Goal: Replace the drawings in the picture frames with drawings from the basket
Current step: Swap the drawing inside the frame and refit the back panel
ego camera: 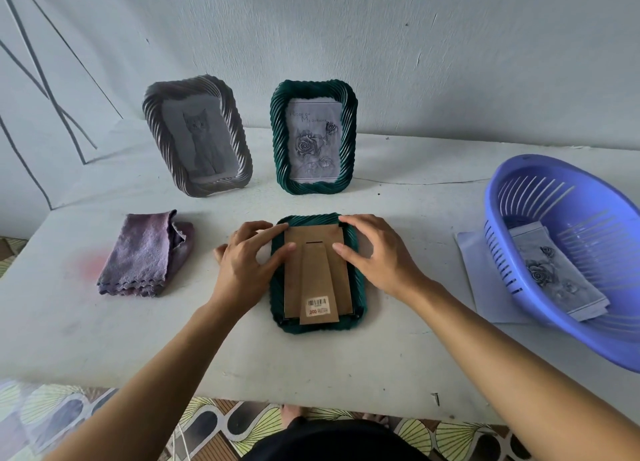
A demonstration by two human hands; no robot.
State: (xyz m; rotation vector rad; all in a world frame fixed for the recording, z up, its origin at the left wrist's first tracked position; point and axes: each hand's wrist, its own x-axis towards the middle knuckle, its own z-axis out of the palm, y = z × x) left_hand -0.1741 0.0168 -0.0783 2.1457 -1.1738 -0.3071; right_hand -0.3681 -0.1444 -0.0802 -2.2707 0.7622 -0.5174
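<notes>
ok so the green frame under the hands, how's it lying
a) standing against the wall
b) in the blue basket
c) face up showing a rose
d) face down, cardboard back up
d: the green frame lies flat on the table, brown cardboard back and barcode sticker facing up

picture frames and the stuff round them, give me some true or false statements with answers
1. The face-down green frame shows its cardboard back. True.
2. The grey frame holds roses. False: it holds a cat drawing; roses are in the standing green frame.
3. The basket is empty. False: a rose drawing lies in it.
4. The folded cloth lies left of the face-down green frame. True.
5. The left hand and right hand both touch that frame. True.
</notes>
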